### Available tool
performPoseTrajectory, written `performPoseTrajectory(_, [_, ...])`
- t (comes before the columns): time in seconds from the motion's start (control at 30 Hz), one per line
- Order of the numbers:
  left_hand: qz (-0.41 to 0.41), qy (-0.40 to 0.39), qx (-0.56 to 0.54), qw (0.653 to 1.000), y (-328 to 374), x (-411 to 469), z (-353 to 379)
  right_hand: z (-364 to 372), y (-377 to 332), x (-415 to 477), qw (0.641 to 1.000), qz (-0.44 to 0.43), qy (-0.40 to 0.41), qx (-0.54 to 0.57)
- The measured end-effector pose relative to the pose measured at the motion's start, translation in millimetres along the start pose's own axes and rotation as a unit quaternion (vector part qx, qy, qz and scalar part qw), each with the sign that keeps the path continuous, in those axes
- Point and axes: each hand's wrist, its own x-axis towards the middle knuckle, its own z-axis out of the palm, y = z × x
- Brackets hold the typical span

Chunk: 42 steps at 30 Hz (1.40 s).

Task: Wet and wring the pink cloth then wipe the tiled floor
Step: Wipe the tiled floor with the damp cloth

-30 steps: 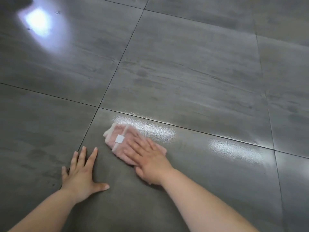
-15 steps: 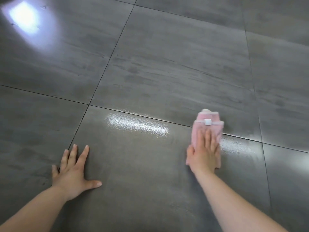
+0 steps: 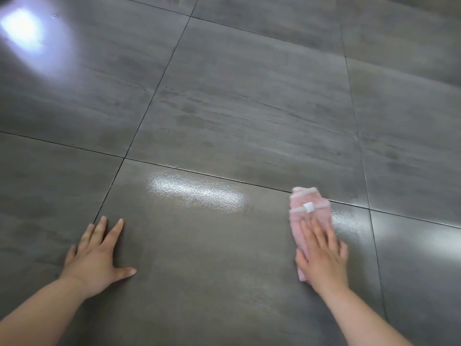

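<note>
Cloth (image 3: 309, 216) lies under the right hand (image 3: 321, 258), fingers straight and pressing, left hand (image 3: 97, 258) splayed flat on the floor (image 3: 224, 96); even pressure and overlapping strokes should wipe best.

A bright white glare (image 3: 21, 28) is seen far beyond the left fingers (image 3: 113, 232), off to their left. A small speck (image 3: 53, 16) is set just beside it. A glistening wet streak (image 3: 197, 193) is spread between the left fingers and the right fingers (image 3: 321, 236), slightly beyond both. A paler gleam (image 3: 409, 236) is found right of the right fingers.
</note>
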Motion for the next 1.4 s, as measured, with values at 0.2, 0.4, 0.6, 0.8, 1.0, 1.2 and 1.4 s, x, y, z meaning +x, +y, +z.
performPoseTrajectory(0.2, [-0.001, -0.007, 0.021, 1.000, 3, -1, 0, -29, -22, 6, 0.977, 0.154, -0.067, 0.133])
performPoseTrajectory(0.4, [0.003, -0.007, 0.039, 0.999, 0, 1, 1, -68, -70, 18, 0.784, 0.126, -0.050, 0.605])
performPoseTrajectory(0.6, [0.006, -0.015, 0.051, 0.999, -1, 4, 2, -48, -43, 28, 0.884, 0.186, -0.036, 0.427])
performPoseTrajectory(0.8, [0.002, -0.038, 0.063, 0.997, -1, 8, 2, -12, -71, 34, 0.990, -0.001, -0.089, 0.106])
performPoseTrajectory(1.0, [-0.002, -0.065, 0.063, 0.996, -3, 10, 1, -1, -188, 39, 0.979, -0.186, -0.064, 0.048])
performPoseTrajectory(1.2, [-0.004, -0.057, 0.056, 0.997, -7, 10, 3, -8, -169, 102, 0.952, -0.303, -0.013, 0.032])
performPoseTrajectory(1.4, [0.004, -0.068, 0.043, 0.997, -9, 10, 2, -19, -26, 127, 0.976, 0.164, 0.004, 0.146])
